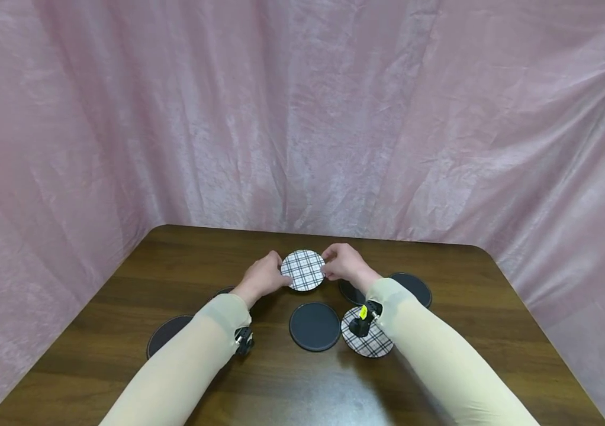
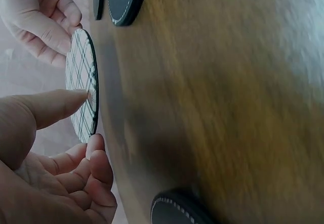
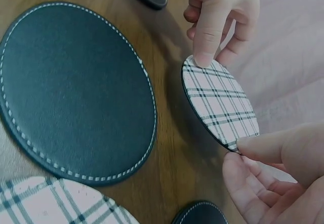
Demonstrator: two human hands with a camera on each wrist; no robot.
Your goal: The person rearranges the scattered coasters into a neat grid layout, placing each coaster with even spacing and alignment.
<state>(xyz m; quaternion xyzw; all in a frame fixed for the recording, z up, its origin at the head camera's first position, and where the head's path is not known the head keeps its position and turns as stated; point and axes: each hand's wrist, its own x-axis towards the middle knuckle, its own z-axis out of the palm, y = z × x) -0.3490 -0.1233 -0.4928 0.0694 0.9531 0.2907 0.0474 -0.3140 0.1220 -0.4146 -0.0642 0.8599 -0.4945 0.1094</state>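
A round coaster (image 1: 303,270) with a black-and-white plaid face is held between both hands above the far part of the table. My left hand (image 1: 263,276) pinches its left edge, thumb on the plaid face and fingers beneath, as the left wrist view shows. On the opposite edge my right hand (image 1: 346,263) pinches it between thumb and fingers, seen close in the right wrist view. The plaid coaster (image 3: 220,102) is tilted in that view, with a thin dark rim. Below it lies a black stitched coaster (image 1: 315,326), and a second plaid coaster (image 1: 379,344) sits beside that one.
Two dark coasters (image 1: 411,288) lie by the right forearm, one partly behind the hand. On the left, a dark coaster (image 1: 166,335) shows beside the left sleeve, another mostly covered by the wrist. Pink curtains (image 1: 302,118) hang behind the brown wooden table (image 1: 260,378).
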